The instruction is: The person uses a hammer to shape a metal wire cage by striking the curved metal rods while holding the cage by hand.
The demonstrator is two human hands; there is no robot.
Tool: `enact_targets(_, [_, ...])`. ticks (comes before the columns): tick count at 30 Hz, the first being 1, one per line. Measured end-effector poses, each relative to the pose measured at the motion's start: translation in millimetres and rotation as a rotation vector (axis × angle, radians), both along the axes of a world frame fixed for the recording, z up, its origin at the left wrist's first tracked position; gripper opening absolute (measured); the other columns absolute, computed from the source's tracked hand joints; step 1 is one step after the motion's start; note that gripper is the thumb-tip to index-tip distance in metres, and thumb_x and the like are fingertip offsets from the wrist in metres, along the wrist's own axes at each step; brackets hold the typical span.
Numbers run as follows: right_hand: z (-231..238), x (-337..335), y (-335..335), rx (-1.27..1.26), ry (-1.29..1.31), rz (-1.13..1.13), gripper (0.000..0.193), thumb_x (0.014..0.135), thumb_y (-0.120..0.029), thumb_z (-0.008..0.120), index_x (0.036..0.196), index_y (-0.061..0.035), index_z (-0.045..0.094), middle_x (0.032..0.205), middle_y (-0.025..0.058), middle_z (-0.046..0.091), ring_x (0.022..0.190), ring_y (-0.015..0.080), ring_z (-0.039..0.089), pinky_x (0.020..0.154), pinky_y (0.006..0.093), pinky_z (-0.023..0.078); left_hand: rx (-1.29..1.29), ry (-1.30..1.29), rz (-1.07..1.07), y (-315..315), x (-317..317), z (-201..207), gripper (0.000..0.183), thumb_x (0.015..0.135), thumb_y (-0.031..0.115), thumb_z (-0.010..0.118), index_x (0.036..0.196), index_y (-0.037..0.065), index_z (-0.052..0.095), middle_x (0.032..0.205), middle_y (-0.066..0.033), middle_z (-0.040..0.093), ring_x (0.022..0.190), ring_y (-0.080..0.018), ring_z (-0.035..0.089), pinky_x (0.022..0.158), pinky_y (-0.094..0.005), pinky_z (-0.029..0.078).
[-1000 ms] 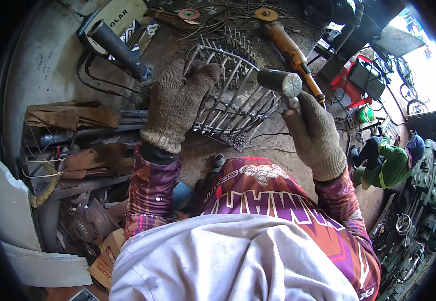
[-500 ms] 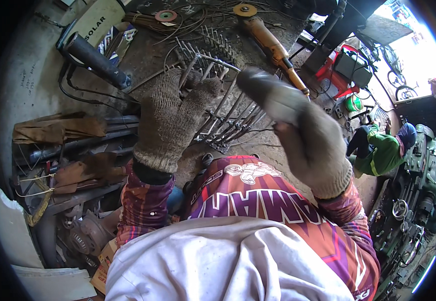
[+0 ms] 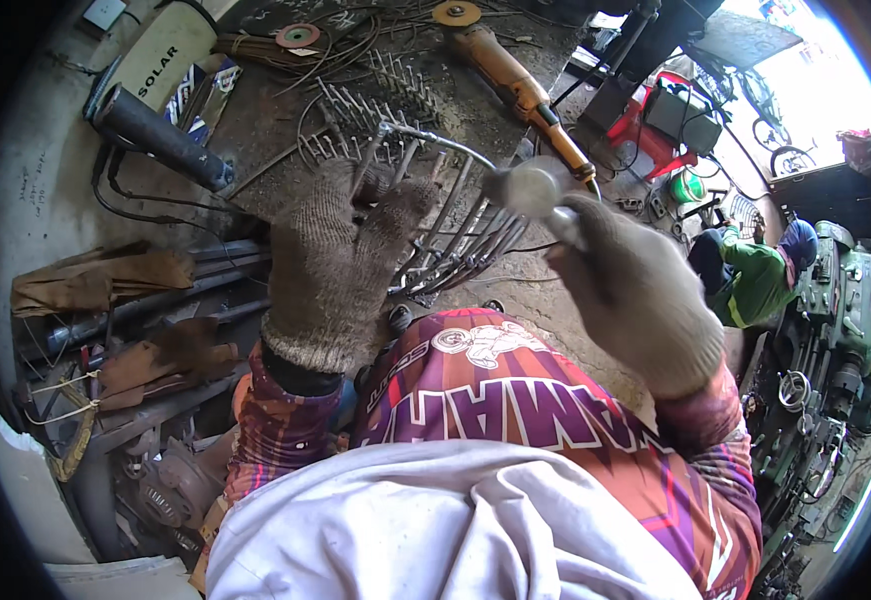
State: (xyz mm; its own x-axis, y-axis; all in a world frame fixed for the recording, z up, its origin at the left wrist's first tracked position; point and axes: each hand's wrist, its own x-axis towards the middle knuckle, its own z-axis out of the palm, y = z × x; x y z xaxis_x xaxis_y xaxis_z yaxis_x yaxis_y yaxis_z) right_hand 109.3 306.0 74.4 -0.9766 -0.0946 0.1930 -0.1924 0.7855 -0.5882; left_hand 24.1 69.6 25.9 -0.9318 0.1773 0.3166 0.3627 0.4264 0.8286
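A rack of welded metal rods stands tilted in front of me. My left hand, in a thick grey-brown knit glove, is closed round one of its upright rods near the far bar. My right hand, gloved alike, grips what looks like a hammer by its short handle. The hammer's rounded metal head is smeared by motion and hangs close to the right end of the rack's bar; I cannot tell whether they touch.
An orange angle grinder lies at the far side. Behind the rack are spiky welded rods and a grinding disc. A dark pipe rests at left. A person in green crouches at right beside a green machine.
The hammer has turned in my right hand, its round face showing now, and sits slightly lower. My left hand keeps its hold on the rack. The whole view has shifted a little.
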Motion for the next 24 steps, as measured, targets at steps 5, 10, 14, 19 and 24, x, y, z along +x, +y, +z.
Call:
enact_targets(5, [12.3,2.3,9.6,-0.150,-0.091,-0.136,0.030,0.096,-0.018,0.064,0.120,0.0000,0.059,0.084,0.0176,0.068,0.075,0.0312,0.071,0.067,0.0401,0.053,-0.134,0.142,-0.015,0.6,-1.3,-3.5,0.035,0.088,0.032,0.080,0.095,0.000,0.067,0.077,-0.0103,0.067,0.067,-0.0195,0.063,0.063,-0.0352,0.051])
enact_targets(10, [0.1,4.7,7.9,-0.318,-0.022,-0.089,0.036,0.102,-0.022,0.059,0.127,0.0036,0.055,0.080,0.0064,0.060,0.066,0.0155,0.057,0.060,0.0287,0.045,-0.133,-0.021,-0.025,-8.1,-5.9,-4.4,0.037,0.089,0.034,0.079,0.097,0.000,0.067,0.077,-0.0094,0.067,0.065,-0.0188,0.063,0.061,-0.0343,0.050])
enact_targets(14, [-22.0,2.5,3.0,-0.416,-0.064,-0.071,0.036,0.102,-0.021,0.058,0.128,0.0029,0.055,0.081,0.0054,0.060,0.066,0.0129,0.056,0.059,0.0282,0.045,-0.054,0.008,-0.001,-11.6,-8.4,-2.0,0.037,0.089,0.034,0.079,0.097,0.000,0.067,0.076,-0.0088,0.067,0.064,-0.0174,0.062,0.061,-0.0342,0.050])
enact_targets(19, [-47.8,5.8,-9.9,-0.491,-0.149,-0.095,0.027,0.099,-0.018,0.059,0.118,0.0010,0.058,0.080,0.0146,0.062,0.068,0.0258,0.064,0.064,0.0377,0.050,-0.078,-0.113,-0.001,-22.0,-10.7,-9.6,0.038,0.089,0.035,0.079,0.098,0.001,0.067,0.076,-0.0066,0.066,0.065,-0.0135,0.059,0.061,-0.0330,0.049])
enact_targets(24, [-64.2,1.6,-19.1,-0.399,-0.119,-0.044,0.025,0.097,-0.018,0.061,0.115,-0.0019,0.059,0.083,0.0193,0.065,0.075,0.0379,0.068,0.067,0.0442,0.051,-0.020,-0.125,0.018,-21.2,-8.3,-8.1,0.037,0.089,0.035,0.080,0.097,0.001,0.067,0.075,-0.0059,0.066,0.066,-0.0133,0.058,0.061,-0.0332,0.048])
